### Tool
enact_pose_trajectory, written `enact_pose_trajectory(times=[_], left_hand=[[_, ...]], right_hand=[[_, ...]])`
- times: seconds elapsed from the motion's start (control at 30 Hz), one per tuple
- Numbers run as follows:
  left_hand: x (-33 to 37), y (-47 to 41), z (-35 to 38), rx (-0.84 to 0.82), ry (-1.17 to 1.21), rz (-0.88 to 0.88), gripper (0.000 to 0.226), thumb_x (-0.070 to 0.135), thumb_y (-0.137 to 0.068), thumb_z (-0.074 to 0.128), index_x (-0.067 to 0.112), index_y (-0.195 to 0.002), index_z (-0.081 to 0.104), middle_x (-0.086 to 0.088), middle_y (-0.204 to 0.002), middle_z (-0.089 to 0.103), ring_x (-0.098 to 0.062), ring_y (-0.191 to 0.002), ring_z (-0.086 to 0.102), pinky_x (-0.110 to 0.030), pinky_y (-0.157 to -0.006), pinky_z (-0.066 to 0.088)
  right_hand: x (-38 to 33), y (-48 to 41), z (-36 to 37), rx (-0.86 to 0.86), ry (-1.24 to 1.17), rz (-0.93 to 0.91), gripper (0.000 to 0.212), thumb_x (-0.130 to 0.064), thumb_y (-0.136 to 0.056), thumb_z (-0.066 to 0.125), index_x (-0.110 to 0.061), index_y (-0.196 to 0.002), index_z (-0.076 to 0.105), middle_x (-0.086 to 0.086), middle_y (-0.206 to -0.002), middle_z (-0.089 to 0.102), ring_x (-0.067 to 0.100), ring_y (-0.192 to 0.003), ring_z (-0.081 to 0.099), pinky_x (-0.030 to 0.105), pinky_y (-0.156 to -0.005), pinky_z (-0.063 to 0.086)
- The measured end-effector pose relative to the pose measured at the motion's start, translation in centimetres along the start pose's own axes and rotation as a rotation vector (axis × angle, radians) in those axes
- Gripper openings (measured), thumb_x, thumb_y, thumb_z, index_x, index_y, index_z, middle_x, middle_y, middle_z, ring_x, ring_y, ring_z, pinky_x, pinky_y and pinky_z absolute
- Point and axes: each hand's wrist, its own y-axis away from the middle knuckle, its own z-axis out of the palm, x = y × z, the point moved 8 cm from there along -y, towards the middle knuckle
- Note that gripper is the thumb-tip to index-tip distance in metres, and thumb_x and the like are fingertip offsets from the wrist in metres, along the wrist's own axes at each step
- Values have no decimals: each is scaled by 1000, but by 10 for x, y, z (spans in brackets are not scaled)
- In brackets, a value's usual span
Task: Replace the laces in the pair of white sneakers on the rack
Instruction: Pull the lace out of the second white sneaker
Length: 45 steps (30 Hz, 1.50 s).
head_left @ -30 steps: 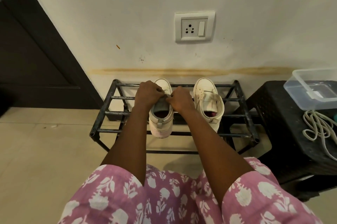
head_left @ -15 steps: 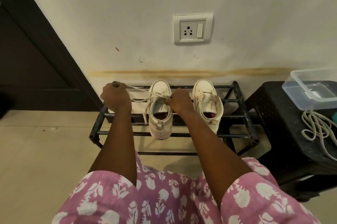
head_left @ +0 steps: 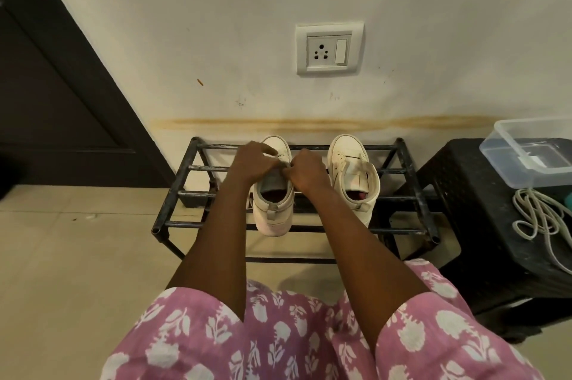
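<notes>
Two white sneakers stand toes to the wall on a black metal rack (head_left: pixel 182 182). Both my hands are on the left sneaker (head_left: pixel 273 209). My left hand (head_left: pixel 252 163) is curled over its eyelet area, fingers pinched on a thin white lace (head_left: pixel 281 156) near the toe. My right hand (head_left: pixel 306 170) pinches the sneaker's upper edge beside the grey tongue. A bit of lace shows beside my left forearm. The right sneaker (head_left: pixel 351 169) stands untouched with its tongue pulled up; I see no lace in it.
A black plastic stool (head_left: pixel 464 194) stands right of the rack, holding a clear plastic box (head_left: pixel 532 160) and a coil of white cord (head_left: pixel 538 218). A wall socket (head_left: pixel 329 49) is above the rack. A dark door (head_left: pixel 46 101) is at left, beige floor tiles below.
My left hand, which had pulled the lace out to the rack's left corner half a second ago, has come back onto the left sneaker. My right hand stayed on the shoe.
</notes>
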Motion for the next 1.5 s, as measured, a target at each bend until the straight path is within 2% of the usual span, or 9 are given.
enact_pose_trajectory(times=[0.23, 0.47, 0.63, 0.83, 1.0, 1.1, 1.2, 1.3, 1.5], left_hand=[[5, -3, 6, 52, -100, 36, 21, 17, -79, 71, 3, -94, 74, -14, -95, 72, -24, -91, 65, -28, -77, 47], [-4, 1, -1, 159, 32, -41, 16, 10, -77, 65, -2, -71, 72, -15, -69, 64, -19, -68, 53, -25, -64, 33], [-41, 8, -3, 219, 516, -336, 12, 2, -77, 61, -6, -76, 70, -18, -65, 62, -29, -68, 62, -46, -75, 57], [-81, 24, -10, 553, 1023, -657, 14, 7, -90, 51, -2, -97, 58, -12, -76, 68, -16, -52, 65, -29, -54, 57], [-100, 22, -23, 547, 760, -650, 30, 13, -90, 54, -9, -110, 58, -20, -97, 70, -27, -82, 69, -39, -77, 58], [-102, 20, -19, 426, 646, -644, 33, 13, -87, 56, -10, -111, 59, -22, -105, 68, -33, -101, 65, -44, -91, 52], [-94, 17, -20, 344, 483, -592, 26, 9, -83, 61, -9, -101, 63, -22, -104, 66, -32, -100, 64, -39, -84, 54], [-71, 16, -20, 213, 221, -500, 18, 12, -81, 65, 0, -72, 55, -10, -77, 58, -21, -75, 58, -22, -54, 41], [-33, 5, -19, 78, 32, -300, 19, 8, -84, 54, -1, -71, 63, -2, -62, 48, -27, -84, 62, -29, -67, 43]], right_hand=[[1, 0, 0, -13, -12, -7, 29, -23, -85, 66, 1, -101, 64, 19, -97, 67, 26, -78, 60, 27, -58, 41], [2, 2, -1, 12, -24, 12, 31, -25, -85, 65, 3, -99, 65, 15, -83, 60, 22, -71, 51, 28, -61, 40], [3, 2, -1, 8, -33, 16, 23, -24, -84, 68, -2, -90, 66, 10, -78, 55, 20, -68, 50, 23, -49, 35], [3, 3, -3, -12, -30, 25, 27, -24, -84, 68, 1, -90, 66, 13, -75, 58, 20, -65, 51, 23, -51, 36], [7, 0, -4, -8, -21, 39, 36, -27, -85, 67, -14, -59, 45, 4, -62, 45, 12, -51, 40, 22, -44, 27], [4, 2, -4, 7, 3, 32, 29, -26, -85, 66, -9, -65, 54, 6, -68, 51, 17, -59, 48, 21, -46, 30], [-5, 5, -1, 18, 115, -11, 28, -25, -87, 62, 0, -100, 65, 15, -93, 64, 28, -84, 62, 29, -65, 47], [-23, 8, 0, 76, 246, -136, 31, -16, -89, 57, -10, -119, 60, 14, -116, 61, 31, -106, 59, 36, -82, 49], [-42, 2, 12, 54, 401, -269, 20, -5, -89, 54, -5, -105, 67, 13, -102, 66, 27, -95, 62, 31, -78, 49]])
